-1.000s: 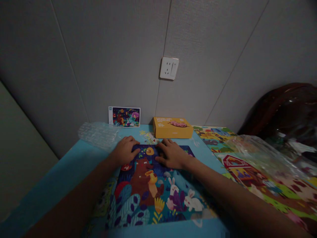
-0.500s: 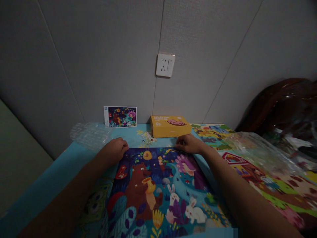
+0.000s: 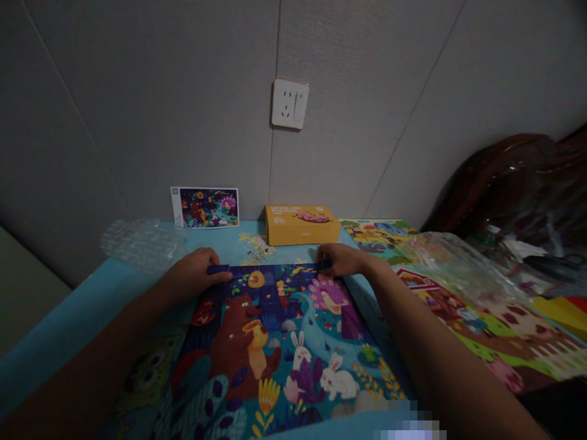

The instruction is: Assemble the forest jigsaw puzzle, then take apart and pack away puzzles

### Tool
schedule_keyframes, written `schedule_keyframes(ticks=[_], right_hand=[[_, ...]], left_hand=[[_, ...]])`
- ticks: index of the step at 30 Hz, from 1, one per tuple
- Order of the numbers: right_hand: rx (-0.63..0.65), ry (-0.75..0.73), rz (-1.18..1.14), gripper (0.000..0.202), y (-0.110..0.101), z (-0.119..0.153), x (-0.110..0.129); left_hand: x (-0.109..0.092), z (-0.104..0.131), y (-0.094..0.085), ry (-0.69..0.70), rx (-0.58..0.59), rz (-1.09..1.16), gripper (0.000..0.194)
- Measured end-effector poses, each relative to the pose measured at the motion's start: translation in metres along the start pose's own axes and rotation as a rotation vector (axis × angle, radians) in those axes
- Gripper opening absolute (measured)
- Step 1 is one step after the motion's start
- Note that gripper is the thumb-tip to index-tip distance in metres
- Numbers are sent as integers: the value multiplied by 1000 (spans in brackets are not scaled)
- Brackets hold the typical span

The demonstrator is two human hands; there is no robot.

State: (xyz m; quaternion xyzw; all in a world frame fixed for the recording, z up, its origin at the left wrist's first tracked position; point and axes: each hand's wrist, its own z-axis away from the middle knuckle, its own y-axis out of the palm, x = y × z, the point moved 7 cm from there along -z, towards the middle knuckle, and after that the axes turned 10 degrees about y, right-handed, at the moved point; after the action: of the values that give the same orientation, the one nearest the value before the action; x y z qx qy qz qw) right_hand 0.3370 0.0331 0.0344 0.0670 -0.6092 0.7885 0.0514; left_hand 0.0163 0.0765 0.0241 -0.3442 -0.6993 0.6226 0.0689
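Note:
A picture puzzle (image 3: 293,327) with a bear, white rabbits and a pink peacock lies flat on the light blue surface in front of me. My left hand (image 3: 195,272) pinches its far left corner, thumb on top, and a dark blue bit of that corner stands slightly raised from the rest. At the far right corner, my right hand (image 3: 340,260) has its fingers curled round the edge, with a dark piece of it showing between thumb and fingertips. Both forearms reach in along the puzzle's sides.
Behind the puzzle are a yellow puzzle box (image 3: 302,229), a picture card (image 3: 206,208) leaning on the wall and small scattered bits (image 3: 259,247). Bubble wrap (image 3: 142,244) lies left. Rightward are a farm picture (image 3: 477,318), an animal picture (image 3: 378,235) and clear plastic (image 3: 458,269).
Both hands have closed on the puzzle's far corners, and the left corner has come up a little. The whole view has shifted, so things sit further left and higher.

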Motion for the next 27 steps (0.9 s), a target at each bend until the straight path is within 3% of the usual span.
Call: schedule_keyframes(ticks=[5,9,14,27], right_hand=[[21,-22,33,40,1,0,1],[-47,-35,24,45,-2,1,3],[-27,-85,-54,44,0,3,12],[-44,-100,7,24,-3,3,13]], left_hand=[[-2,1,0,-85,67,25,46],[-2,0,2,-68,59,20,50],[-6,-2,7,-15,79,27,46],[-24,-2,0,52,-22,64,38]])
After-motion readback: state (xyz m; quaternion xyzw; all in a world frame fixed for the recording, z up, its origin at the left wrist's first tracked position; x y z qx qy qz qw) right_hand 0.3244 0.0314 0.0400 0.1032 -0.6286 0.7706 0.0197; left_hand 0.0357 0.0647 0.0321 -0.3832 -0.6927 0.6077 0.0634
